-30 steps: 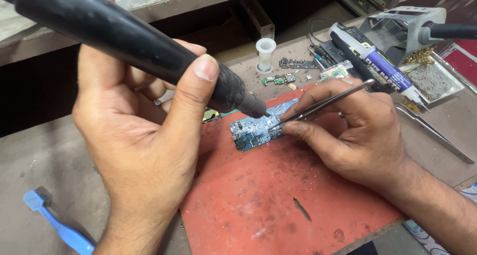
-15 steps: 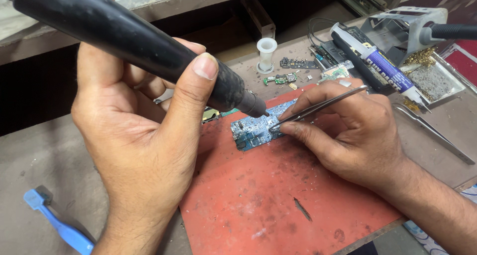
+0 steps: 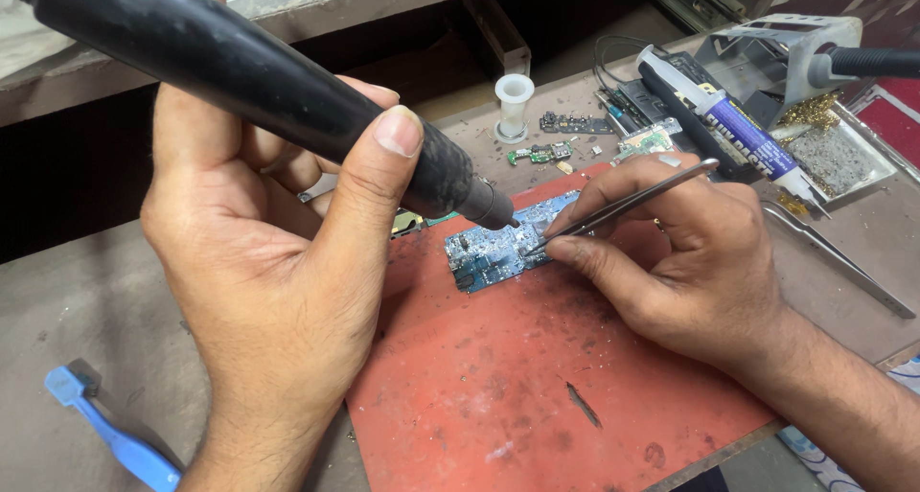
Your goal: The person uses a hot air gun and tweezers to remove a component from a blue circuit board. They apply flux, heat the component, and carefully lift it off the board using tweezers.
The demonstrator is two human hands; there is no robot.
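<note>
A blue brush (image 3: 110, 434) lies at 7 o'clock on the grey bench (image 3: 77, 339), well apart from the work. A red mat (image 3: 537, 396) fills the near middle, stained and scuffed. The left hand (image 3: 268, 262) rises from 6 o'clock and clenches a thick black tool (image 3: 259, 85), thumb pressed on its barrel; the tool slants down from 10 o'clock, its metal nozzle just above the board (image 3: 494, 252). The board, small and blue, rests on the mat at centre. The right hand (image 3: 690, 262) comes in from 4 o'clock and pinches steel tweezers (image 3: 623, 205), their tips touching the board's right edge. Beyond, at 12 o'clock, a white spool (image 3: 514, 104) stands upright, with small green parts (image 3: 541, 152) just beside it. At 2 o'clock a tube (image 3: 728, 123) lies slanted near a metal tray (image 3: 843, 157), and a second pair of tweezers (image 3: 839, 257) lies at 3 o'clock.
</note>
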